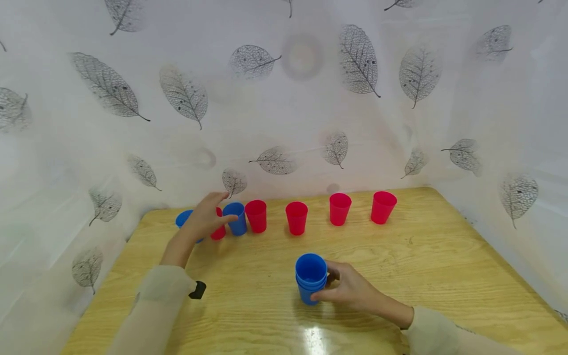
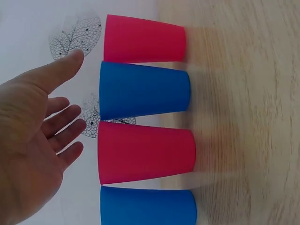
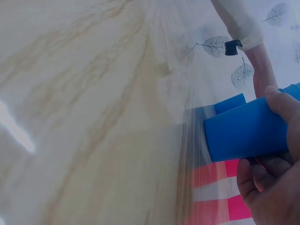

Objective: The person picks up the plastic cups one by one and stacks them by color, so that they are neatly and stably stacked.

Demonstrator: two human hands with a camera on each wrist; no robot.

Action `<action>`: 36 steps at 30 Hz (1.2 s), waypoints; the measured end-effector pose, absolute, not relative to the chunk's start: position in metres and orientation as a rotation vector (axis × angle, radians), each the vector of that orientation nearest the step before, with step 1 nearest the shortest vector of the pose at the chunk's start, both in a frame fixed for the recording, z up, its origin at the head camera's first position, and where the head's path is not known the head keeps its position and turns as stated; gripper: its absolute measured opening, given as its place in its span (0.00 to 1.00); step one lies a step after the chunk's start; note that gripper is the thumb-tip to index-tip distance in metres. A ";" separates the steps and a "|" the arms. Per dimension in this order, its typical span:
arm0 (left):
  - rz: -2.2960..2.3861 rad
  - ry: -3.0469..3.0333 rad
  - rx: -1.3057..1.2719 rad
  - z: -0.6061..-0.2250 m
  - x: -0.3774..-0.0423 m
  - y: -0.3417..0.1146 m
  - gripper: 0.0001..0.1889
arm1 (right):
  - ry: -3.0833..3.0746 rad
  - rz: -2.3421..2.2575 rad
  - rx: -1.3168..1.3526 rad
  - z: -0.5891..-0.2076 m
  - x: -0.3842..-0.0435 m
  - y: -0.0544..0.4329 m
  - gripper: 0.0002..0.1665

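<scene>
My right hand (image 1: 348,288) grips a nested stack of blue cups (image 1: 311,277) over the front middle of the table, thumb on the near side. In the right wrist view, the lowest blue cup (image 3: 246,131) lies between thumb and curled fingers. My left hand (image 1: 204,217) hovers at the left end of a row of cups, thumb and fingers spread, holding nothing. Under it stand a blue cup (image 1: 184,217), partly hidden, a red cup (image 1: 218,233) and another blue cup (image 1: 236,219). In the left wrist view, the fingers (image 2: 65,133) show beside the rims, apart from them.
Further right along the back of the wooden table (image 1: 248,296) stand several upright red cups (image 1: 297,218), spaced apart toward the right. Behind them hangs a pale leaf-print sheet (image 1: 301,113), which also runs along both sides. A black band (image 1: 197,290) is at the left sleeve.
</scene>
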State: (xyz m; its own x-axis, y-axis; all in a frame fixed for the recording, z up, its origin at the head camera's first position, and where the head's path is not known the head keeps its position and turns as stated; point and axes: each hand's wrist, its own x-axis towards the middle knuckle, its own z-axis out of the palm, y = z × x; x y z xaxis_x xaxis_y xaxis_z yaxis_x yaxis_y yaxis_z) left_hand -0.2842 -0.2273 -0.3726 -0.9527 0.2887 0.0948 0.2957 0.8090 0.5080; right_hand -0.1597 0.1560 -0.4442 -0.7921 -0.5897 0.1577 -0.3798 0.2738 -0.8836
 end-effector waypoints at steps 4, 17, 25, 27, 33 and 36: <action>-0.747 -3.029 -0.463 -0.376 -0.288 -0.225 0.43 | 2.334 -1.530 -0.895 -0.444 -0.160 0.155 0.35; -0.578 -3.098 -0.440 -0.381 -0.294 -0.224 0.43 | 2.350 -1.532 -0.915 -0.445 -0.159 0.154 0.35; -0.554 -3.140 -0.393 -0.388 -0.300 -0.222 0.43 | 2.355 -1.537 -0.927 -0.445 -0.158 0.154 0.35; -0.557 -3.136 -0.392 -0.388 -0.300 -0.222 0.42 | 2.353 -1.539 -0.926 -0.446 -0.159 0.154 0.35; -0.676 -3.088 -0.387 -0.386 -0.300 -0.224 0.41 | 2.349 -1.537 -0.914 -0.446 -0.159 0.154 0.34; -0.747 -3.043 -0.391 -0.383 -0.298 -0.226 0.41 | 2.355 -1.532 -0.913 -0.446 -0.159 0.154 0.35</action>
